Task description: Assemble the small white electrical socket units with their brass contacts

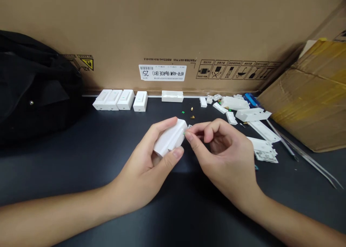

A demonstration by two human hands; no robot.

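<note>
White casing (171, 139) lay tilted in my left hand, mid-view, raised above the dark counter (67, 203). At the far left a black bag (32, 88) bulged in front of the big cardboard carton (173, 23) that stood along the back. Right of the bag I had three white boxes (112, 100) in a close row, then a fourth box (140, 101) just apart from them. My left hand (151, 160) was curled around the casing, thumb on its near side and fingers on its far side. Beyond it, near the carton, lay an open white shell (172, 99); then came a loose green chip (183, 112) and two brass-coloured bits (192, 117). My right hand (187, 131) was pinching a tiny green piece (184, 133) at the casing's right end, mostly hidden by my fingertips. Past that hand, white plastic parts (263, 131) were strewn, a blue object (251, 100) behind them. Metal tweezers (310, 160) slanted beside them, near a taped cardboard box (310, 99) at the far right.
</note>
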